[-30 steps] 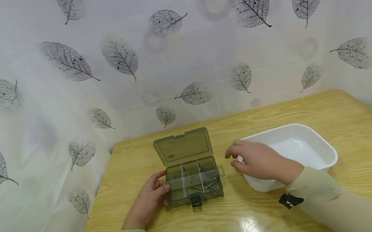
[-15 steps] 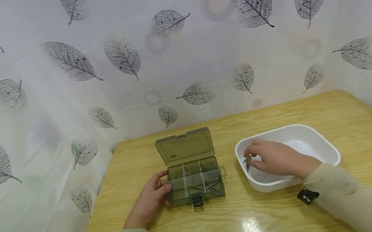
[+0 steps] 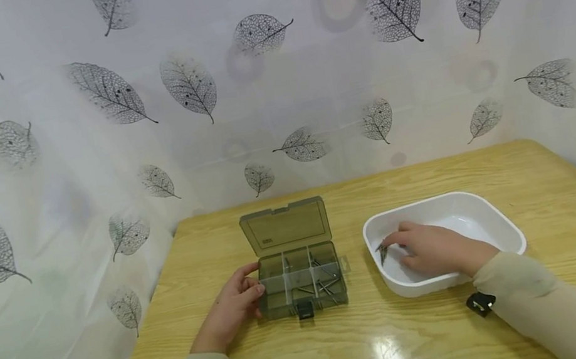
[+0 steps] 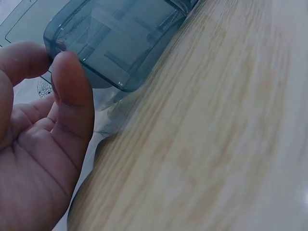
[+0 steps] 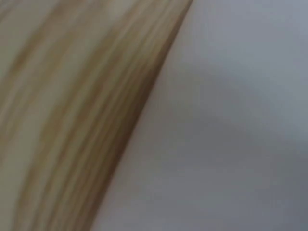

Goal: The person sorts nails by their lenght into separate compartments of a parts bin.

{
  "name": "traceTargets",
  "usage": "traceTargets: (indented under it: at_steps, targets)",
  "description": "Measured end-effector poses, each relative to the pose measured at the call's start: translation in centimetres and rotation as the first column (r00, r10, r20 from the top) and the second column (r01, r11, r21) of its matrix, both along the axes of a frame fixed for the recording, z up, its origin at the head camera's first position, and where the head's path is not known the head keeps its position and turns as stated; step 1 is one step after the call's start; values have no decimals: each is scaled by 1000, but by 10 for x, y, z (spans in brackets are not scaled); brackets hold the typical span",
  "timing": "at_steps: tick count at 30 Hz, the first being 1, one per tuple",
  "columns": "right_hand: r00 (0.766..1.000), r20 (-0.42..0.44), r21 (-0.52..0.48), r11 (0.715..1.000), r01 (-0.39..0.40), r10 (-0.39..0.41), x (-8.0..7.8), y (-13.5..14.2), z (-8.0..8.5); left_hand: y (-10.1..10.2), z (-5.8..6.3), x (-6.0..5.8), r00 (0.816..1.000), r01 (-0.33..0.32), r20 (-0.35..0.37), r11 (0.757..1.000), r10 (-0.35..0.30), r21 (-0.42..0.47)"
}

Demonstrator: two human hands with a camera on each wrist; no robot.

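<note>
Right hand (image 3: 431, 251) moved into the tray (image 3: 473, 226), by metal pins (image 3: 383, 254).

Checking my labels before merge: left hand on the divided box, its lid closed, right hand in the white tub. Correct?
Not quite: the lid is open, not closed. The head view shows it standing up behind the compartments. The rest holds: left hand on the divided box, right hand in the white tub.
</note>
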State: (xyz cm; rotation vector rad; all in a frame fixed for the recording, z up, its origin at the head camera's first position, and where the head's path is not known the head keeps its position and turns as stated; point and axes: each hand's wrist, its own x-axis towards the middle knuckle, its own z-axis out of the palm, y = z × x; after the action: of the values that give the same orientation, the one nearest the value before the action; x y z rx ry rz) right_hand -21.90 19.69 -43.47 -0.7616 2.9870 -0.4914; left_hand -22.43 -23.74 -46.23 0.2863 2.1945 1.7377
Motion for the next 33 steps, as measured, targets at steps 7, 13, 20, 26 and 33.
traceTargets:
  at_steps: [7, 13, 20, 26, 33]
  targets:
    - [1000, -20, 5, 1000, 8, -8, -2, 3, -1, 0, 1, 0, 1000, 2, -3, 1000, -2, -5]
    - [1000, 4, 3, 1000, 5, -5, 0, 4, 2, 0, -1, -1, 1000, -4, 1, 1000, 4, -5]
    - [999, 25, 14, 999, 31, -32, 3, 4, 3, 0, -2, -1, 1000, -1, -3, 1000, 1, -5]
    - [1000, -1, -39, 999, 28, -28, 1, 4, 4, 1, 0, 0, 1000, 5, -1, 1000, -5, 6]
    - [996, -82, -37, 999, -27, 24, 2, 1, 10, 0, 1, 1, 1000, -2, 0, 1000, 2, 4]
